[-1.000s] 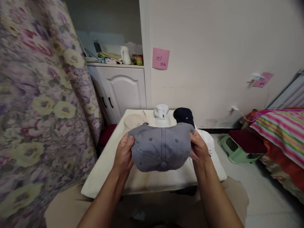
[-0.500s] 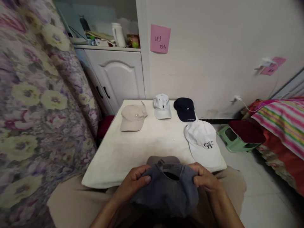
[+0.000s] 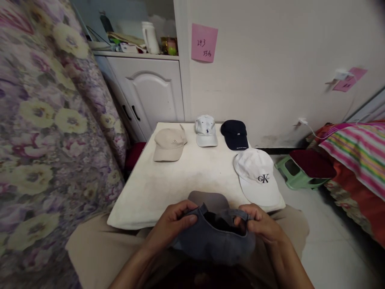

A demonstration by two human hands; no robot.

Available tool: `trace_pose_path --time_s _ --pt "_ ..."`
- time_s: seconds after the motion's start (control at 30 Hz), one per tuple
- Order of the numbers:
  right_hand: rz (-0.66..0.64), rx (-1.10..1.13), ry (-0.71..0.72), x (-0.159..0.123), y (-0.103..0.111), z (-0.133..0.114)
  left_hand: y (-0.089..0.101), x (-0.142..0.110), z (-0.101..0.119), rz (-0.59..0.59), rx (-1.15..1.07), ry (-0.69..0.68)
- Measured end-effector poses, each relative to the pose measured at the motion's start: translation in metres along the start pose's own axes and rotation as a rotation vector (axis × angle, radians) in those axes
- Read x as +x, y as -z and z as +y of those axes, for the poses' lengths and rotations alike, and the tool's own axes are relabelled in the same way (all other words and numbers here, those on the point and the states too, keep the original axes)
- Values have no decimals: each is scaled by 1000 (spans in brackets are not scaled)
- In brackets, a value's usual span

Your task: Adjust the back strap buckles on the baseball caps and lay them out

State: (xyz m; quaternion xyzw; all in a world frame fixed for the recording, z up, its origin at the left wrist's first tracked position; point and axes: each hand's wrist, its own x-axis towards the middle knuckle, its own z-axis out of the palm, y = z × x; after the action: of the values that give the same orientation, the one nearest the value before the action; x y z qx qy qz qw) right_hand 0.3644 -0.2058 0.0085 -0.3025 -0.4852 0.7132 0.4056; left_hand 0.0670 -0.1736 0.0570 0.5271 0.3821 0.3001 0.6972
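Note:
Over my lap, a dark blue-grey baseball cap (image 3: 213, 241) is held up between both hands, its back opening toward me and its grey-brown brim pointing away over the table. My left hand (image 3: 177, 224) pinches the rim on the left of the opening. On the other side, my right hand (image 3: 260, 222) grips the rim near the adjusting strap (image 3: 237, 213), with fingertips showing inside the opening. The strap now looks parted from the left side. Closest to my right hand lies a white cap (image 3: 257, 176) with black letters.
A cream-covered table (image 3: 144, 192) stands before me. Toward its back lie a beige cap (image 3: 170, 144), a small pale cap (image 3: 206, 130) and a navy cap (image 3: 234, 134). A green stool (image 3: 294, 176) is at right, a floral curtain (image 3: 60, 140) at left.
The strap across the cap's back has come apart on the left, and the opening gapes wider. My right hand has shifted onto the strap side. The view has tilted slightly down.

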Motion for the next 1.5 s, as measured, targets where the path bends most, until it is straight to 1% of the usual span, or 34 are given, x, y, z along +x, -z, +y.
trace_pose_path --time_s 0.07,0.13,0.27,0.37,0.53,0.73,0.9,1.0,1.1,1.27,1.33,1.4,1.5 --pt "30 -50 37 2 -3 -5 -2 2 -2 7 -38 5" --pt "33 -61 79 6 -8 -12 -3 3 -2 8 -66 7" --pt "12 32 123 12 -16 -27 -6 0 5 19 -54 -31" --pt "32 105 108 19 -22 -32 -9 -1 11 -1 -36 -73" --pt "80 174 49 36 -35 -25 -14 2 15 -15 -8 -92" --pt "73 170 -16 50 -55 -21 -17 7 9 48 -37 -118" --pt "75 120 -85 55 -65 -16 -20 9 8 72 -2 -114" --pt "118 66 -76 58 -70 -13 -22 10 8 84 47 -120" --pt "169 27 -33 61 -74 -12 -24 11 10 90 84 -138" --pt "228 42 14 62 -79 -11 -29 6 15 67 209 -146" --pt "236 51 21 63 -81 -10 -29 5 14 88 249 -143" --pt "243 59 25 64 -82 -9 -28 6 11 118 260 -130" --pt "228 53 19 64 -80 -8 -25 8 5 135 197 -96"
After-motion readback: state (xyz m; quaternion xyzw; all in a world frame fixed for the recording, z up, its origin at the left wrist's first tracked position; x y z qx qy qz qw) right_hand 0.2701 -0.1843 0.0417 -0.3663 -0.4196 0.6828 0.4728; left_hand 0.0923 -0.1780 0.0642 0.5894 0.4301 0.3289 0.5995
